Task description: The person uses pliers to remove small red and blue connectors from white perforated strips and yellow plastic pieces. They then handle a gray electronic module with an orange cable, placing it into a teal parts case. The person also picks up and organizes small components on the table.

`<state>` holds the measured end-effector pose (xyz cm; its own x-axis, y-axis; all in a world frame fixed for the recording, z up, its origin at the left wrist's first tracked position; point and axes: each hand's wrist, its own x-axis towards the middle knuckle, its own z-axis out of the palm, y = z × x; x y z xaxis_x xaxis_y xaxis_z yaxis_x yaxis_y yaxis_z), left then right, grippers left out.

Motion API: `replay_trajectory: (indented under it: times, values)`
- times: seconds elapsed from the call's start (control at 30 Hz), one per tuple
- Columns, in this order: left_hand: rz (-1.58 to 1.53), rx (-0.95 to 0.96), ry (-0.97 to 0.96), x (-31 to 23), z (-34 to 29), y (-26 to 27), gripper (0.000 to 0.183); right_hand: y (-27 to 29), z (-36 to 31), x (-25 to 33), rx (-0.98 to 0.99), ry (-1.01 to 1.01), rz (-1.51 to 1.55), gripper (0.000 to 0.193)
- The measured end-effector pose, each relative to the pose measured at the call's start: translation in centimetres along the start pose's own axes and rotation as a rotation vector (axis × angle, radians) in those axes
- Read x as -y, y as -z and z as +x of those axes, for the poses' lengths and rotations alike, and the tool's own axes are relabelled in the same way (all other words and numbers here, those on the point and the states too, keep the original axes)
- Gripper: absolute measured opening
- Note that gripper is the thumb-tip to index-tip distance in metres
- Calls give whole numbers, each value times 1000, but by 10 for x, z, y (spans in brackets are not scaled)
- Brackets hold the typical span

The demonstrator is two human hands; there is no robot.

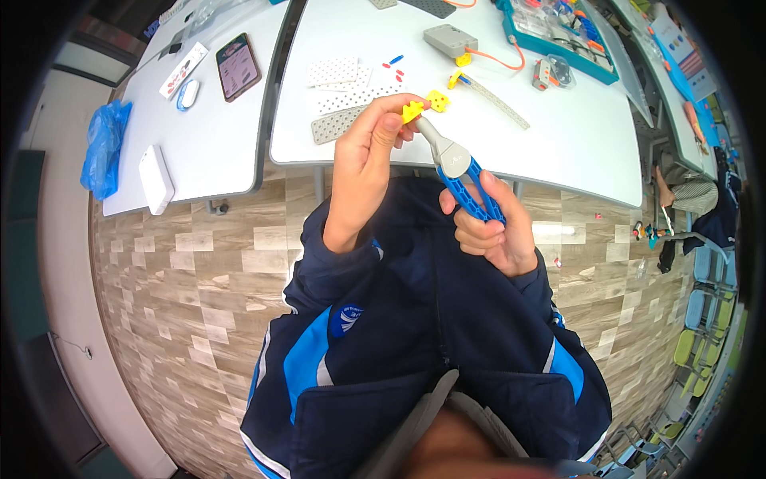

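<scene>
Yellow piece (pixel 411 112), upper centre of the frame, is pinched by the left hand (pixel 369 152); the right hand (pixel 501 230) has its grip wrapped round the blue-handled tool (pixel 456 160). Skewed pressure could make it slip, flicking the piece across the tabletop (pixel 578 148).

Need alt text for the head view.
The right hand holds blue-handled gray pliers, their tip at a small yellow piece in the left hand. On the white table ahead: a gray box and a teal parts case.
</scene>
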<state>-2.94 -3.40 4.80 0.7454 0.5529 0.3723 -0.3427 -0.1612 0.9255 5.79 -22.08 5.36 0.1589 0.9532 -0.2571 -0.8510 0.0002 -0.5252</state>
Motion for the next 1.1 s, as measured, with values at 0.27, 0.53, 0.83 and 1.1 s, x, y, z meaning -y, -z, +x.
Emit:
replay_trajectory:
  times: [0.27,0.53,0.83,1.1]
  values:
    - [-158,-455,-93,-11,44,60,25,13,-5,-7,276,-148,440,61]
    - [-1129,-25,276,17,13,10,20,-2,4,-7,82,-70,-165,66]
    - [-1294,-220,423,33,17,3,20,7,14,-18,2,-78,-751,63]
    - [-1274,-286,447,44,18,5,22,19,12,-15,-76,-129,-882,59]
